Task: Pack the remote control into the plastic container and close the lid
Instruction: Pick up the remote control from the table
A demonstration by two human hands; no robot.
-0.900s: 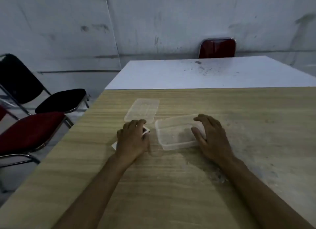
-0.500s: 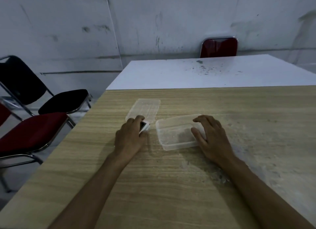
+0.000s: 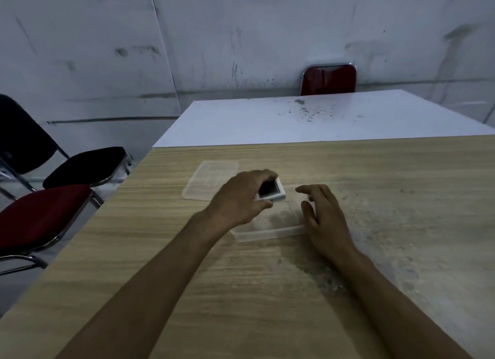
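My left hand (image 3: 241,198) grips a small white remote control (image 3: 270,191) with a dark face and holds it in the air over the left part of the clear plastic container (image 3: 267,231). The container stands open on the wooden table (image 3: 267,291). My right hand (image 3: 324,216) rests at the container's right end, fingers spread, thumb by its wall; whether it grips the wall I cannot tell. The clear lid (image 3: 211,179) lies flat on the table behind and to the left of my left hand, partly hidden by it.
A white table (image 3: 308,117) adjoins the far edge of the wooden one, with a red chair (image 3: 329,78) behind it. To the left of the table stand a red chair (image 3: 40,216) and a black chair (image 3: 80,166). Pale dust covers the table's right side.
My left hand has lifted the remote control from the table beside the lid and carried it rightwards over the container. My right hand stays at the container's right end.
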